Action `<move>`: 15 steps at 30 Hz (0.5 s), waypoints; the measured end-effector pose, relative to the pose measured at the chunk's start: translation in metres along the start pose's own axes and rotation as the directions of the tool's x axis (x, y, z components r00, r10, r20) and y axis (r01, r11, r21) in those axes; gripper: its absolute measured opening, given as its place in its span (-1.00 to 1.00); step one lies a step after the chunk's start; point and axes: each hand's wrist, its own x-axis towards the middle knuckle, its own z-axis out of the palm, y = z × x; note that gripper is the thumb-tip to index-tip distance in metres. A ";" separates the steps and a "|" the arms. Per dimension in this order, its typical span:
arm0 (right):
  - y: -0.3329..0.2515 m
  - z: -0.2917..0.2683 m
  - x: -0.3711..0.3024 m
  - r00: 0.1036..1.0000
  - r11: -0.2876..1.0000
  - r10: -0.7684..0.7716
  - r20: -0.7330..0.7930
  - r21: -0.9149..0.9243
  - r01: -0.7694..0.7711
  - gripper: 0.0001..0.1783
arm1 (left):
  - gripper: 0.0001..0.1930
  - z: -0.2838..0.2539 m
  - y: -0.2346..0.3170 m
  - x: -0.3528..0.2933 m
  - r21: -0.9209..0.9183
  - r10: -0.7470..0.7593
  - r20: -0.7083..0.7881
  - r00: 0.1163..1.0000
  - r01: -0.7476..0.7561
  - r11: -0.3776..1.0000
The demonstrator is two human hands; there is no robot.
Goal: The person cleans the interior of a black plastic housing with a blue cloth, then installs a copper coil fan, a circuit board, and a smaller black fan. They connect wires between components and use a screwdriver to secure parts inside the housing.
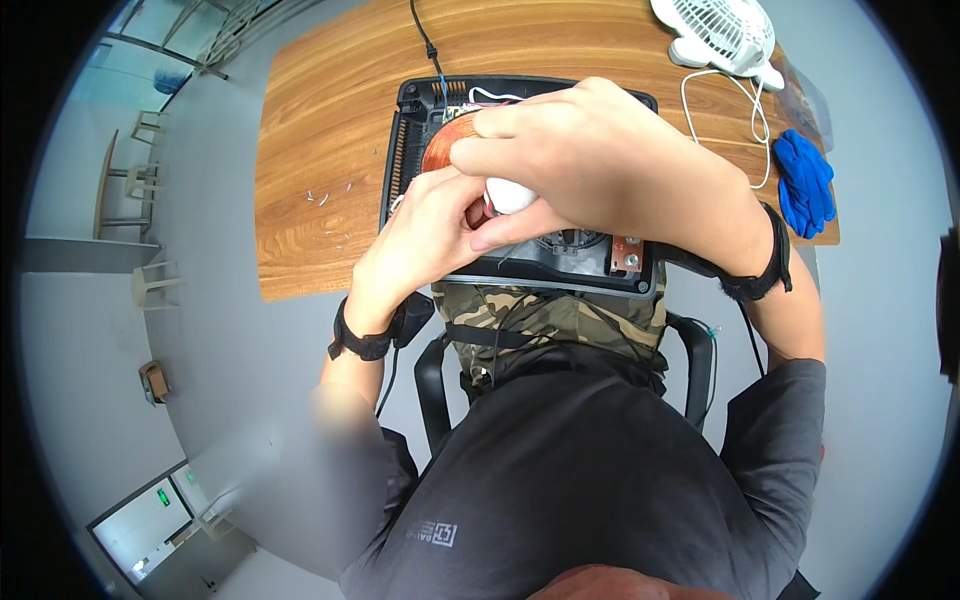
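Observation:
An opened black appliance housing (640,285) lies at the table's near edge, with circuit parts and a round copper coil (447,140) inside, like an induction cooker's base. My right hand (565,150) arches over the coil from the right, its fingers bent and its thumb reaching toward my left hand. A white rounded piece (512,196) shows between its curled fingers and thumb. My left hand (432,222) comes from the left, with fingers pinched together beside that piece. Its fingertips are hidden, so what it pinches cannot be made out. The hands cover much of the coil.
A white fan (722,35) stands at the far right, its white cord (765,130) looping nearby. Blue gloves (803,182) lie at the right table edge. Small screws (322,198) are scattered on the left of the wooden table (320,110). A black cable (428,45) runs from the housing's back.

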 end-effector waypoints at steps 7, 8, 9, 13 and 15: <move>0.005 -0.013 -0.007 1.000 1.000 -0.004 0.010 0.012 0.004 -0.63 | -0.64 -0.008 0.012 0.017 -0.044 -0.034 0.101 0.994 0.039 0.998; 0.007 -0.009 -0.007 1.000 1.000 0.023 0.000 -0.008 -0.023 -0.63 | -0.64 -0.007 0.012 0.021 -0.025 -0.003 0.095 0.995 0.006 1.000; 0.012 -0.007 -0.005 0.998 0.995 0.056 0.031 -0.086 -0.053 -0.61 | -0.68 -0.005 0.014 0.022 -0.050 0.057 -0.022 0.998 -0.058 0.997; 0.007 -0.012 0.000 0.988 0.975 0.119 0.096 -0.200 -0.098 -0.59 | -0.73 -0.004 0.011 0.017 -0.011 0.091 -0.095 0.991 -0.093 0.996; 0.010 -0.011 -0.005 0.999 0.993 0.037 0.033 -0.112 -0.033 -0.61 | -0.73 -0.007 0.009 0.015 -0.017 0.040 -0.057 0.998 -0.041 0.999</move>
